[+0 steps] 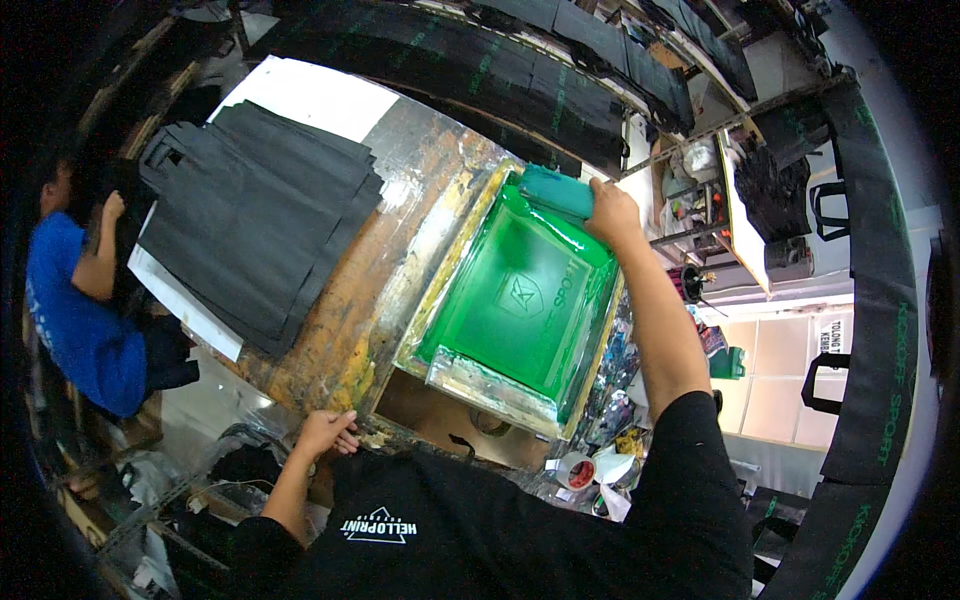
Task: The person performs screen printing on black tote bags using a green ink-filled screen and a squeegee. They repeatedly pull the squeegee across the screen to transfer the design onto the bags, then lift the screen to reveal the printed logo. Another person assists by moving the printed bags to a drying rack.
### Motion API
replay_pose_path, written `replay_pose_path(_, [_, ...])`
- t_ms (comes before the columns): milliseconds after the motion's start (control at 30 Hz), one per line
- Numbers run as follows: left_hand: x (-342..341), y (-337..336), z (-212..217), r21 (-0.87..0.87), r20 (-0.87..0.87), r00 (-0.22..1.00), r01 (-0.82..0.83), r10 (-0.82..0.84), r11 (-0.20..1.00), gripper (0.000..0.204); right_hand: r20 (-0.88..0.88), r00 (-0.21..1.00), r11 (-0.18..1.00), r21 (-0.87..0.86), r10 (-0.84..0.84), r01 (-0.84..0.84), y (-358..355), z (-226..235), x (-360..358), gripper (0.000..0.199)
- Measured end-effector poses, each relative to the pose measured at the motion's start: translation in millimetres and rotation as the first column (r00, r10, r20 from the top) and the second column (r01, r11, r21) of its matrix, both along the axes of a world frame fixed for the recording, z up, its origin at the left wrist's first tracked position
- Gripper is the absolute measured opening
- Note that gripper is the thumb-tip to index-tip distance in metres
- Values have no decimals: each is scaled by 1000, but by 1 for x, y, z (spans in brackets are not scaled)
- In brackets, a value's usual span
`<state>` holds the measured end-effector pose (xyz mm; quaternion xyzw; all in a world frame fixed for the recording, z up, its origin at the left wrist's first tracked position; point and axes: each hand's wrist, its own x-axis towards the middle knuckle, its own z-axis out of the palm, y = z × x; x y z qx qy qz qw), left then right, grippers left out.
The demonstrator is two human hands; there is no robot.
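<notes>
A printing screen (520, 300) coated in green ink lies in its frame on a stained worktable (400, 190). My right hand (612, 212) is stretched to the screen's far end and grips a teal squeegee (556, 190) that rests on the mesh. My left hand (325, 432) sits with fingers curled on the table's near edge, left of the screen frame, and holds nothing.
A stack of black cloth bags (255, 225) lies on a white board at the table's left. A person in a blue shirt (75, 310) stands at the far left. Tape rolls and ink pots (590, 465) crowd the near right. Printed black strips (880, 330) hang at the right.
</notes>
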<state>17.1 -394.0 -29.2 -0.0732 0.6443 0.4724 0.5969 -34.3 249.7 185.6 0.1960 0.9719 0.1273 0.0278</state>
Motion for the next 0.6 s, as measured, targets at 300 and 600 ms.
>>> replay_pose_path(300, [-2,4,1,-16,-9,1000,-5,5,1000,57,20,999,999,-20,-30,30,6,-11,2,50])
replay_pose_path(600, [1,1,0,-16,-17,1000,-10,10,1000,55,81,992,995,2,-100,100,5,10,29,41])
